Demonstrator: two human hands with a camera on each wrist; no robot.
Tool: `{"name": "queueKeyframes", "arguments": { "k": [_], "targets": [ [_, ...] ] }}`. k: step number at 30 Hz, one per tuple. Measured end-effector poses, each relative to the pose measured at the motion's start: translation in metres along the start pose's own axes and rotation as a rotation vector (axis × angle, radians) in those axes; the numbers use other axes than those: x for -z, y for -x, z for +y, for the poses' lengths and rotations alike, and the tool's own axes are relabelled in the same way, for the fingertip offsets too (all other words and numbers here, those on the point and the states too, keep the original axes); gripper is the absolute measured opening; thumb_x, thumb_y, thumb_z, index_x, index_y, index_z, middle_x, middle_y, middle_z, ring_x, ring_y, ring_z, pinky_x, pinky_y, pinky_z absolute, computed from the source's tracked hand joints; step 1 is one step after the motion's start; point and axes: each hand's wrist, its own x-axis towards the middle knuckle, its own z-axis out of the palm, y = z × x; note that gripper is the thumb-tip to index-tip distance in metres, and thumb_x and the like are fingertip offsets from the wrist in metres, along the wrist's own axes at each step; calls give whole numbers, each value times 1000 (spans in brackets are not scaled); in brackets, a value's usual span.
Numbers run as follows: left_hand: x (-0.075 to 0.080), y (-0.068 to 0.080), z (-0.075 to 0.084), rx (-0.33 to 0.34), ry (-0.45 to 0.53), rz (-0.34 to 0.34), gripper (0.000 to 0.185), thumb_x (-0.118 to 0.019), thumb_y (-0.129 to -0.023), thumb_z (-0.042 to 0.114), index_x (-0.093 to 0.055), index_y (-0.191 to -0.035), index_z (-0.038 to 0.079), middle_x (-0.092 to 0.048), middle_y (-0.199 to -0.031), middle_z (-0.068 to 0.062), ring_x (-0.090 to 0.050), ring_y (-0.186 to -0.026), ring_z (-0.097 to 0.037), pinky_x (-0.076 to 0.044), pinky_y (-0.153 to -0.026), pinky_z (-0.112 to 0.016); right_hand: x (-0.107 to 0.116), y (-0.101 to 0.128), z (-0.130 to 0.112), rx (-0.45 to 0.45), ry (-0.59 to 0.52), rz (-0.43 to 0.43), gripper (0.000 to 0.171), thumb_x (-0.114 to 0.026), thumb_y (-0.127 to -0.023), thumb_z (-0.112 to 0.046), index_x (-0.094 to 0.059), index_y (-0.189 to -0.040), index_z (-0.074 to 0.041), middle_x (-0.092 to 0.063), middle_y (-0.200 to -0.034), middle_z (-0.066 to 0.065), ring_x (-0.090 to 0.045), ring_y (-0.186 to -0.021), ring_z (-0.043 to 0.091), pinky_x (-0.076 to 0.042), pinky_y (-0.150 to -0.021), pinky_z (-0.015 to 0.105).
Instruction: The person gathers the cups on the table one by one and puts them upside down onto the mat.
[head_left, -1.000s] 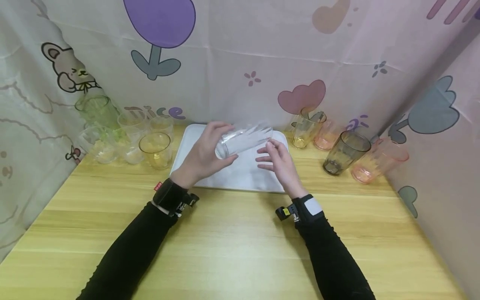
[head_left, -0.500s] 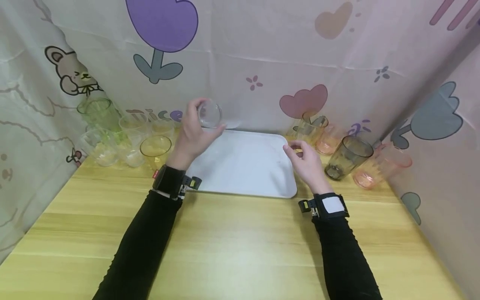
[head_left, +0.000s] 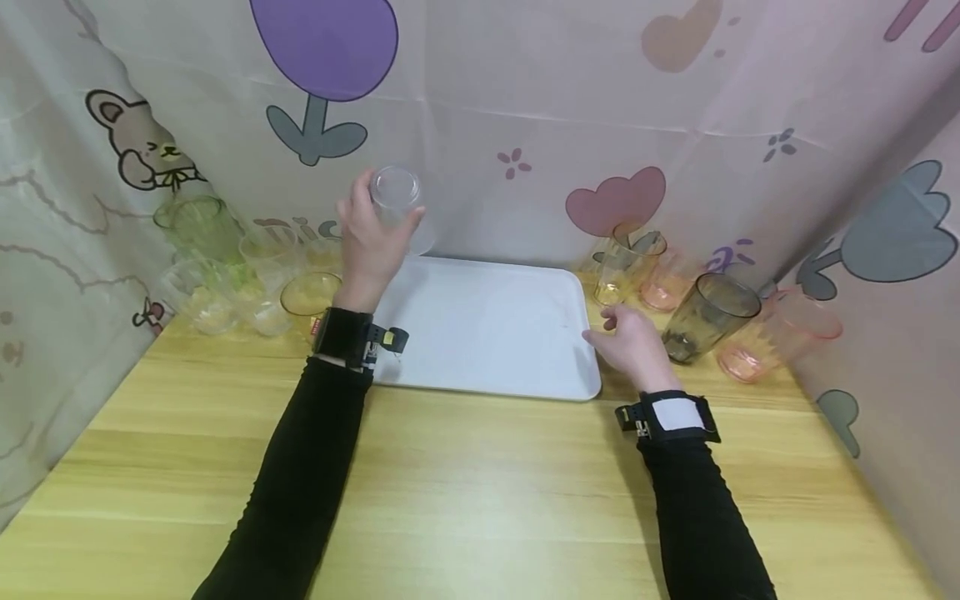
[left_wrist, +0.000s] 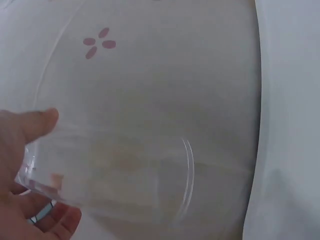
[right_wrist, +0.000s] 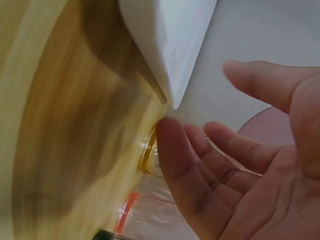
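Note:
My left hand (head_left: pixel 372 250) holds a clear drinking glass (head_left: pixel 397 190) near its base, up over the far left part of the white tray (head_left: pixel 487 333). The glass is upside down, base up and rim low, against the curtain behind. Thumb and fingers wrap the base end of the glass (left_wrist: pixel 125 170) in the left wrist view. By the tray's right edge is my right hand (head_left: pixel 633 346), its fingers relaxed and slightly bent, nothing in them. In the right wrist view this hand (right_wrist: pixel 240 160) is near the tray's corner, with coloured glasses beyond the fingertips.
At the left stand a green glass (head_left: pixel 198 225), several clear glasses (head_left: pixel 202 300) and an amber glass (head_left: pixel 311 296). On the right are another amber glass (head_left: pixel 618 271), a dark grey glass (head_left: pixel 708 317) and two pink ones, the nearer pink glass (head_left: pixel 765 333) by the side curtain.
The left hand has carried the glass back, up and left, turning it from nearly sideways to base up. The right hand has moved away from it to the tray's right edge.

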Motion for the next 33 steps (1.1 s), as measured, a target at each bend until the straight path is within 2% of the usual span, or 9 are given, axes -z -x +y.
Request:
{"name": "queueKeyframes", "arguments": {
  "k": [7, 13, 17, 27, 33],
  "targets": [
    [-3, -6, -10, 37, -69, -41, 81, -82, -90, 35, -42, -154, 9, -49, -153, -14, -41, -137, -32, -41, -109, -50, -4, -1, 2, -25, 56, -83, 60, -71, -96, -27, -54, -141, 10, -65, -124, 28, -63, -112, 41, -52, -94, 55],
    [-6, -7, -19, 88, -83, -94, 78, -81, -91, 32, -42, -155, 9, -40, -149, -15, -42, -138, -30, -42, -112, -46, -10, -3, 3, 3, 98, -99, 55, -71, -90, -12, -57, -137, 11, -69, -113, 23, -64, -100, 36, -52, -89, 50],
    [-7, -7, -24, 125, -103, -129, 79, -80, -92, 32, -40, -157, 9, -39, -151, -15, -42, -138, -31, -41, -113, -47, -13, -4, 1, 9, 136, -109, 47, -69, -87, -7, -63, -131, 9, -70, -107, 19, -62, -95, 33, -51, -84, 46],
    [-13, -8, -33, 156, -146, -193, 82, -76, -95, 30, -32, -161, 8, -40, -151, -21, -43, -136, -38, -43, -110, -52, -14, -5, 2, -20, 134, -115, 47, -68, -89, -3, -62, -133, 10, -69, -108, 20, -61, -95, 33, -51, -82, 44],
    [-17, -7, -38, 172, -160, -230, 82, -74, -97, 28, -28, -163, 8, -38, -154, -23, -42, -138, -40, -42, -112, -53, -13, -5, 2, -28, 127, -118, 46, -67, -88, -3, -62, -133, 10, -68, -109, 20, -60, -95, 33, -51, -83, 44]
  ]
}}
